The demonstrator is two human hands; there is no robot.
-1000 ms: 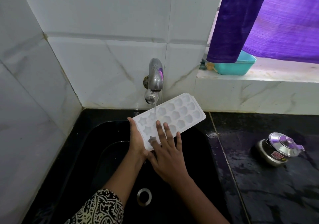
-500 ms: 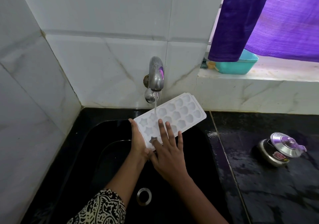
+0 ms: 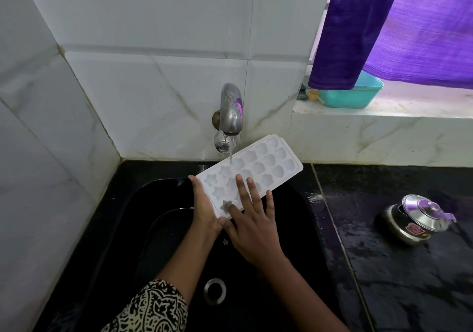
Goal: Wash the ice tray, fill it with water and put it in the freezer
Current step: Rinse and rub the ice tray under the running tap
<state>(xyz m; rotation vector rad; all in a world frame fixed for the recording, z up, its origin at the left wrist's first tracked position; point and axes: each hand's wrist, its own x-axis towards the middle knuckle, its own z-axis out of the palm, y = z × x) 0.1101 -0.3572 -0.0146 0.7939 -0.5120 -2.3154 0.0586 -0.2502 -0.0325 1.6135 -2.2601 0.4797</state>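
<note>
Water (image 3: pixel 231 150) runs from the tap (image 3: pixel 231 109) onto the tray (image 3: pixel 268 162), held tilted just under the tap, over the sink (image 3: pixel 115 229). Its near edge sits in the grip of the left hand (image 3: pixel 204 209). The right hand (image 3: pixel 252 224) lies flat on the tray, fingers (image 3: pixel 242 188) straight and spread. Right of the tap, a pot (image 3: pixel 399 229) has a red sticker (image 3: pixel 413 229), too small to read.

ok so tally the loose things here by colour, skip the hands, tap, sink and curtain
white: 1, ice tray
teal: 1, basin
yellow: 1, small cup beside the basin
silver: 1, lidded pot
total: 4
</note>
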